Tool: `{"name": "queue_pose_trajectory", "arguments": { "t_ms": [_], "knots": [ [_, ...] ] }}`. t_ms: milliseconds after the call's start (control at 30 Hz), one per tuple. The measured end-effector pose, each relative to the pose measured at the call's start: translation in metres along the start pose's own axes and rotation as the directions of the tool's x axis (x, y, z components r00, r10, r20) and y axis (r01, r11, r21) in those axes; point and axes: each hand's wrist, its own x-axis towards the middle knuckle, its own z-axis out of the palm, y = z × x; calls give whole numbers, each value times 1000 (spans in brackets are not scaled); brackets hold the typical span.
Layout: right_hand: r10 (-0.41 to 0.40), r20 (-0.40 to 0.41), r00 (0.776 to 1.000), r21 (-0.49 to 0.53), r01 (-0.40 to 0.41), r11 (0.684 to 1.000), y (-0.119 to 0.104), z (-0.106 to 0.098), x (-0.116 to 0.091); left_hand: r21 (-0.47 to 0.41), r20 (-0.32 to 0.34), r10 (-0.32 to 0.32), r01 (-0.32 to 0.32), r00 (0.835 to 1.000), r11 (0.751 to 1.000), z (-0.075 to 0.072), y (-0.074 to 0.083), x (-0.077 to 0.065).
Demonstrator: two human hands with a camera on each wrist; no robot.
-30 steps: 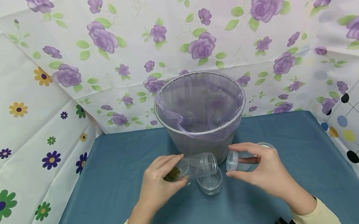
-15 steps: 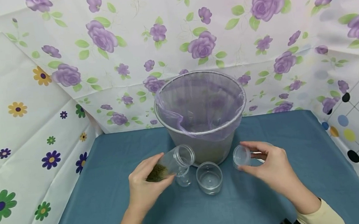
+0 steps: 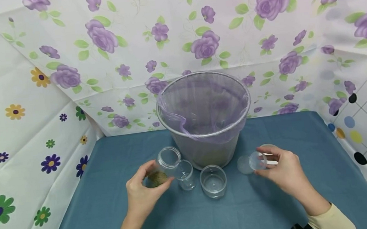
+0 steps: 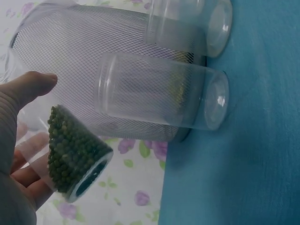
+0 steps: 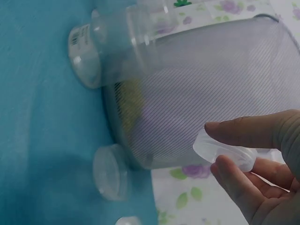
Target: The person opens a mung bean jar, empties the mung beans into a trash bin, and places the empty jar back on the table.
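My left hand (image 3: 140,190) grips a clear jar (image 3: 168,157) around its side, tilted with its lidless mouth up and toward the right. Small green beans (image 4: 75,150) lie in the bottom of that jar. My right hand (image 3: 284,167) pinches a translucent lid (image 3: 257,160) between thumb and fingers, close over the table. Two more clear jars stand lidless between the hands: a narrow jar (image 3: 187,180), partly overlapped by the held one, and a wider jar (image 3: 213,183). A second lid (image 3: 244,165) lies on the cloth just left of the held lid.
A silver mesh wastebasket (image 3: 205,152) with a purple liner stands behind the jars. Another lid (image 3: 268,145) lies behind my right hand, partly hidden. Blue cloth (image 3: 91,213) covers the table, with flowered sheets (image 3: 178,33) hanging behind and at the sides.
My left hand has moved left with the bean jar, away from above the wide jar, turning its mouth upward. My right hand has moved right with the lid, uncovering the lid on the table.
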Motion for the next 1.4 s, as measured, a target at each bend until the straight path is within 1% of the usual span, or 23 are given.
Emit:
{"name": "queue_pose_trajectory", "arguments": {
  "t_ms": [100,233,467,633,900,1133,1400],
  "knots": [
    [64,22,998,-58,-63,996,10,-1,0,-2,-2,-51,51,999,999,0,-2,-1],
    [130,55,990,-137,-121,983,21,-1,1,4,-1,-84,84,996,996,-1,-3,-2],
    [164,40,986,-216,-152,965,40,3,2,19,8,-122,122,993,992,-1,-5,-2],
    [194,49,980,-221,-179,959,48,6,4,23,25,-143,143,989,989,1,-7,-4],
    [222,46,974,-243,-204,948,54,12,6,29,23,-149,148,989,989,2,-10,-5],
    [213,35,976,-258,-197,946,60,18,8,26,24,-153,152,988,988,1,-12,-8],
    [232,41,972,-253,-214,943,68,22,7,21,13,-149,148,989,989,0,-13,-9]
  ]
}}
